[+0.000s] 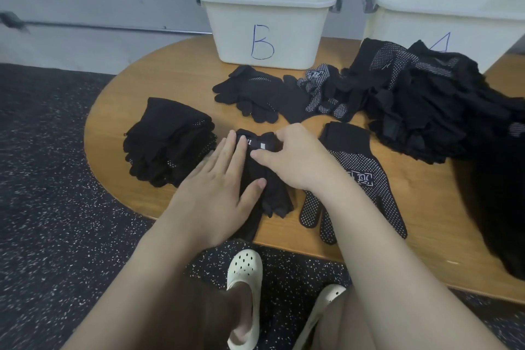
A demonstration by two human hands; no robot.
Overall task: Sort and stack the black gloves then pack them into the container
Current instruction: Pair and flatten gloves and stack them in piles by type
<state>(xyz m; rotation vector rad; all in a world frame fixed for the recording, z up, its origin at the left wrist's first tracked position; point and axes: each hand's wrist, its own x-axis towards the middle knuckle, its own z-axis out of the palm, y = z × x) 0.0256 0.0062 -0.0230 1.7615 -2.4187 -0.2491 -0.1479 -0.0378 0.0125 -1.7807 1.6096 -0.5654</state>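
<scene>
A black glove (274, 193) with a small white label lies near the front edge of the wooden table (159, 85). My left hand (218, 187) lies flat on it with straight fingers. My right hand (295, 156) rests on its cuff, fingers curled and pinching the fabric at the label. A neat stack of black gloves (167, 139) sits just left of my hands. A single dotted glove (360, 176) lies palm up to the right. Loose gloves (255, 94) lie further back, and a big heap of gloves (426, 105) fills the right side.
Two white bins stand at the back: bin B (267, 17) in the middle, looking empty from here, and bin A (449, 14) at the right, behind the heap. A dark cloth (500, 207) hangs over the table's right edge. My feet in white clogs (245, 290) are below the front edge.
</scene>
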